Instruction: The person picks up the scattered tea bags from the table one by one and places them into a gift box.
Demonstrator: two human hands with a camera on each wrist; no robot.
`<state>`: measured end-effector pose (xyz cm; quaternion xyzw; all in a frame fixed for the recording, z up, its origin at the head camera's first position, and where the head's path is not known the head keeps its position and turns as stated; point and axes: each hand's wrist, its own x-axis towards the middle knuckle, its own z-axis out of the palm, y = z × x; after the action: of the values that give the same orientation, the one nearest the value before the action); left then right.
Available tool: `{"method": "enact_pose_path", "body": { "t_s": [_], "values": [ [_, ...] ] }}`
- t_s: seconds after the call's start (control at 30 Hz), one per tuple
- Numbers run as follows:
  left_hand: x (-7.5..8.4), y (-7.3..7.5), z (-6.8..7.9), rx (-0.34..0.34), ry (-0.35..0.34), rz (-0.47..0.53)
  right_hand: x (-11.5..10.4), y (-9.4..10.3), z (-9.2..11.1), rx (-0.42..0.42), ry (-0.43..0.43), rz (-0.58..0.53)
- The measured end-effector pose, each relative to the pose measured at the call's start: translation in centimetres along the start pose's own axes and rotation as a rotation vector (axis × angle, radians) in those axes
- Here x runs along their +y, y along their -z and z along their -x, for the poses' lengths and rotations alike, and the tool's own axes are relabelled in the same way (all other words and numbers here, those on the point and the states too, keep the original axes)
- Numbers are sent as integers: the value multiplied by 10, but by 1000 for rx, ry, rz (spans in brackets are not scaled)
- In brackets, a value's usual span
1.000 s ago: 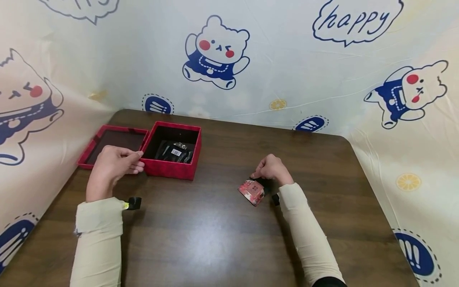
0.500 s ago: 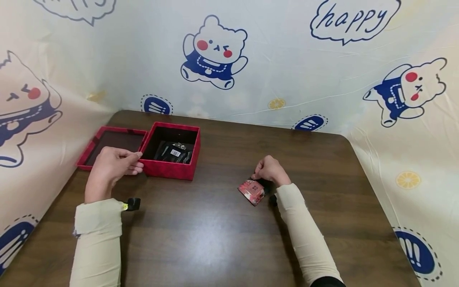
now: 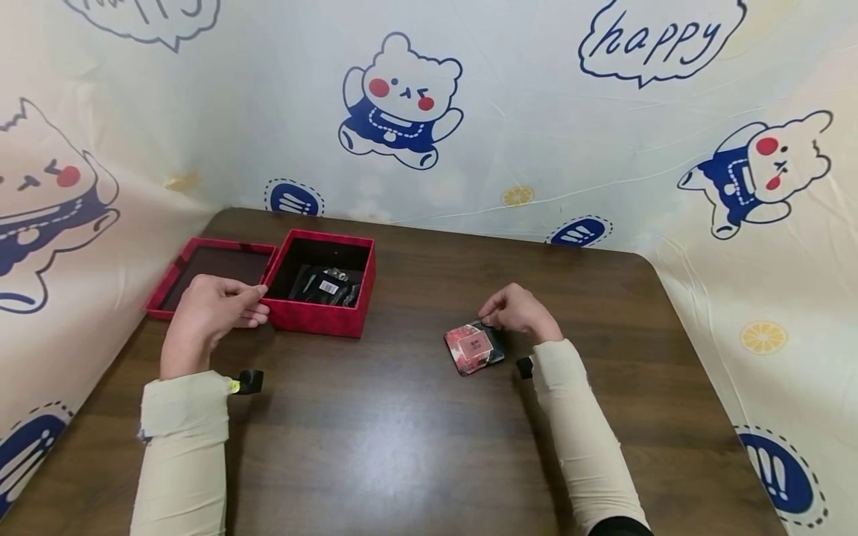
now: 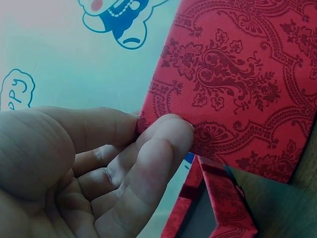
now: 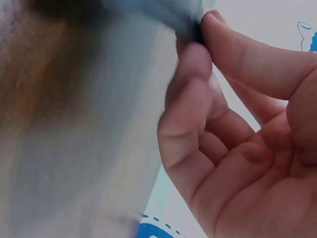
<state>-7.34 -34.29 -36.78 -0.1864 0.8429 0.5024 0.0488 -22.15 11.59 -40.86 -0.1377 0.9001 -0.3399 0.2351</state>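
At the left of the head view stands an open red box (image 3: 316, 318) with a dark inside. My left hand (image 3: 209, 311) pinches its near left corner between thumb and fingers. The left wrist view shows the fingertips on the box's patterned wall (image 4: 233, 84). To the right, my right hand (image 3: 521, 311) pinches the far right edge of a small flat packet (image 3: 473, 345), which is pink-red with a dark part and a lighter square label. In the right wrist view only the packet's blurred dark corner (image 5: 171, 15) shows between thumb and forefinger.
Inside the box lie black packets (image 3: 320, 286), one with a white barcode label. Left of the box is its red lid (image 3: 226, 262), dark inside facing up. The brown wooden table (image 3: 415, 432) meets a printed cloth (image 3: 523, 112) at the back and sides.
My right hand has shifted slightly right and up with the packet, which has turned and shows more of its dark part. The left hand and box have stayed in place.
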Motion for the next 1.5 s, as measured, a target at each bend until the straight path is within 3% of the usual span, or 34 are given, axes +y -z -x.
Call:
{"method": "enact_pose_path", "body": {
  "t_s": [0.33, 0.77, 1.2, 1.5],
  "values": [
    [0, 0, 1, 3, -45, -22, -2, 3, 0, -49, 5, -121],
    [-2, -1, 3, 17, -67, -25, -24, 12, -7, -9, 15, -255],
    [-2, -1, 2, 10, -60, -14, -67, 13, -20, -10, 91, -375],
    [-2, 0, 3, 10, -43, 13, -101, 7, -34, -12, 122, -377]
  ]
}}
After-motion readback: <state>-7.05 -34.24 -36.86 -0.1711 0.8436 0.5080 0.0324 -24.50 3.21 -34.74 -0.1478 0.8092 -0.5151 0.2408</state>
